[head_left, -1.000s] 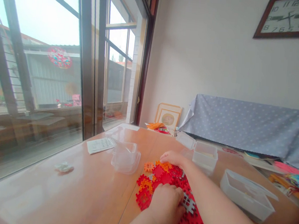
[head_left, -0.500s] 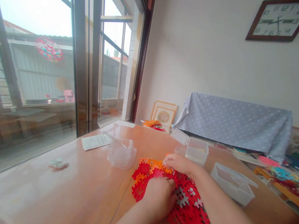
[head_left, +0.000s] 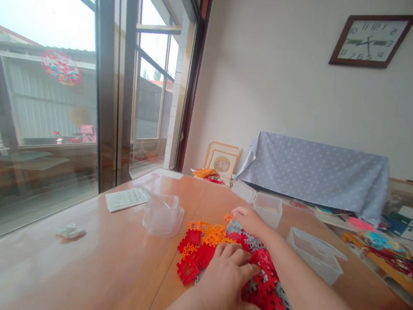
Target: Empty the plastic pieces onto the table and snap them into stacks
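A jointed sheet of notched interlocking plastic tiles, red, orange and grey, lies on the table in front of me. My left hand rests palm down over its near middle, fingers spread and thumb out to the right. It touches red tiles and covers part of the sheet. At the far edge, my right hand has its fingers bent together on a small orange tile, which pokes out beside the fingertips. Grey tiles show just below that hand. My right forearm hides the sheet's right side.
Clear plastic boxes stand about: a lidded one at left, an open one behind my right hand, another at right. A printed leaflet and a small plastic-wrapped item lie on the table by the window.
My left hand has opened out from bent fingers to lie spread on the tiles. My right hand has shifted slightly, and grey tiles now show beneath it. The view has turned slightly right.
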The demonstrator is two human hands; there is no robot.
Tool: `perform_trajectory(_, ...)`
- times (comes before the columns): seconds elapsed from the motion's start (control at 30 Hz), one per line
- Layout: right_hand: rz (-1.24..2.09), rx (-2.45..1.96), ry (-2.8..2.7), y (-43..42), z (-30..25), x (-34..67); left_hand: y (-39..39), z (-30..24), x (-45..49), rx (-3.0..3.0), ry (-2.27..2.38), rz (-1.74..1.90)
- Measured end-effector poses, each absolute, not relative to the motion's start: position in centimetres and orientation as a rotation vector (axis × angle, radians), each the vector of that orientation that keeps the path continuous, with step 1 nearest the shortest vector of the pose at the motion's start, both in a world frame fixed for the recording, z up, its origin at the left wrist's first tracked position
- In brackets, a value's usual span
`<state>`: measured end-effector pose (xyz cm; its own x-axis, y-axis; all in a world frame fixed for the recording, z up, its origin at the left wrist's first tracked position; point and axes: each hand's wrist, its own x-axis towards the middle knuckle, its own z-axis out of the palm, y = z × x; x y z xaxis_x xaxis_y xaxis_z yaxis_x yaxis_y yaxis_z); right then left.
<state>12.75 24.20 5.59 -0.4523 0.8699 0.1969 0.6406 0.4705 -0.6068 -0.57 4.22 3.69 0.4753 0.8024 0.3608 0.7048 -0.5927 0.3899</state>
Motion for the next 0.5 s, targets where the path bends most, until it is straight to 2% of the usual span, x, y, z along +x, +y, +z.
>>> perform_trajectory(0.3,0.505,-1.376,-2.576,27.3,3.2,8.3,5.6,1.2,-1.2,2.527,1.209,0.653)
perform_trajectory(0.5,0.574,-1.433,-2.685,26.9,3.2,8.2,5.6,0.9,-1.0,2.486,1.292,0.675)
